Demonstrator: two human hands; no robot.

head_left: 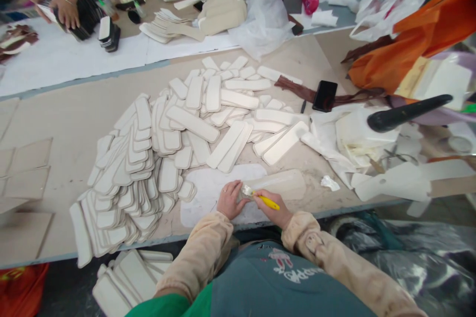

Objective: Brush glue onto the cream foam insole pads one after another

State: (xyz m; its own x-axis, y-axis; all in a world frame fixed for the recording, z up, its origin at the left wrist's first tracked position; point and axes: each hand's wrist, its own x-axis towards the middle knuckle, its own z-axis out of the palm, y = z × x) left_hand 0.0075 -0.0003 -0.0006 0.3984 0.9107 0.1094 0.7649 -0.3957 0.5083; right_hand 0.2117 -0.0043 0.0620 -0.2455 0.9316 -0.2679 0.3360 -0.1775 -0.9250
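My right hand (274,208) is closed around the yellow handle of a brush (268,201). The whitish bristle end points left, close to the fingers of my left hand (230,200). Those fingers are bent together, with a ring on one, at a small greyish piece that I cannot make out. Both hands are over a white sheet (203,193) at the table's near edge. A long pale beige strip (286,185) lies to the right, partly on that sheet. Beyond the hands spreads a large heap of off-white rounded pieces (193,124), some long and some short.
A white jug-like container (366,133) with a black handle stands right, near a phone (325,96) and an orange bag (420,34). Crumpled white scrap (329,183) lies nearer. Flat beige panels (28,183) lie left. Across the table, another person's hands (67,7) hold dark stacked pieces.
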